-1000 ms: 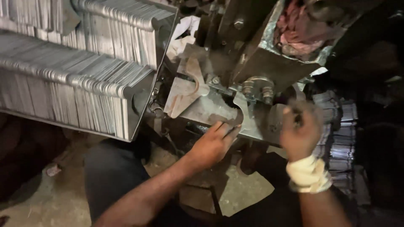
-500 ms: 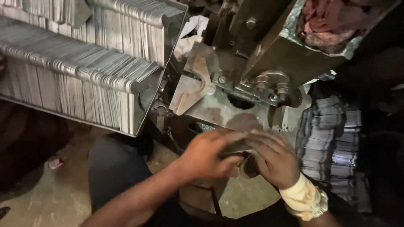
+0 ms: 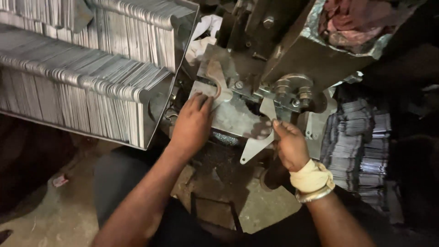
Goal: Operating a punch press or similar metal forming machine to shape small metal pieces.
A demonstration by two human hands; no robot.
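My left hand [image 3: 191, 124] rests with fingers spread on a flat cut metal sheet [image 3: 208, 87] lying on the press bed [image 3: 233, 120]. My right hand [image 3: 289, 145], with a cloth wrap and a bangle at the wrist, pinches a thin curved metal blank [image 3: 256, 142] by its upper edge. The blank hangs tilted just in front of the press bed, below the bolted die block [image 3: 292, 89].
Long rows of stacked metal sheets [image 3: 77, 77] stand on edge at the left. A pile of cut pieces [image 3: 361, 137] sits at the right. Crumpled cloth [image 3: 347, 23] lies in a metal tray at the top right. The concrete floor [image 3: 59, 210] is below.
My hands were together low in front of the machine. Now the left has moved up onto the sheet on the bed, and the right has lifted a blank toward the die.
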